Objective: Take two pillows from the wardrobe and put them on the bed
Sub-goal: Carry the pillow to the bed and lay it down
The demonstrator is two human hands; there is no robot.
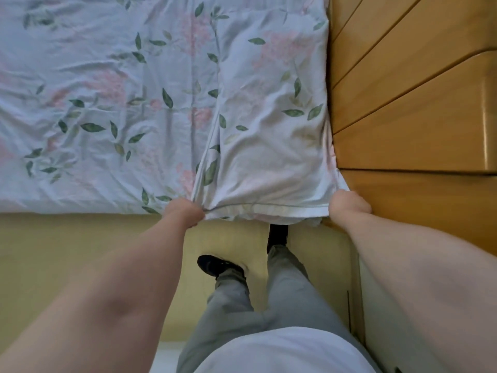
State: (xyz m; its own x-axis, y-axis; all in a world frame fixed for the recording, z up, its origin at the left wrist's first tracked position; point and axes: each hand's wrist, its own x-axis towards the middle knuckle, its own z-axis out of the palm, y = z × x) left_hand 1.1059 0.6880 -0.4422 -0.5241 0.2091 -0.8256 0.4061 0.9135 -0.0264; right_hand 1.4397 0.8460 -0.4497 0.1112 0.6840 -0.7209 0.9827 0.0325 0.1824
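Head view: one pillow (269, 117), two hands (185, 212) (348, 204)

No txt, labels or nos. I can read here. The pillow (269, 125) I'm holding shows only a leaf-and-flower print (same on the bed sheet (94, 76)), and the wood panels (403, 103) beside it bear no lettering I can make out.

Floral pillow (271, 125) — flat on bed (94, 76)
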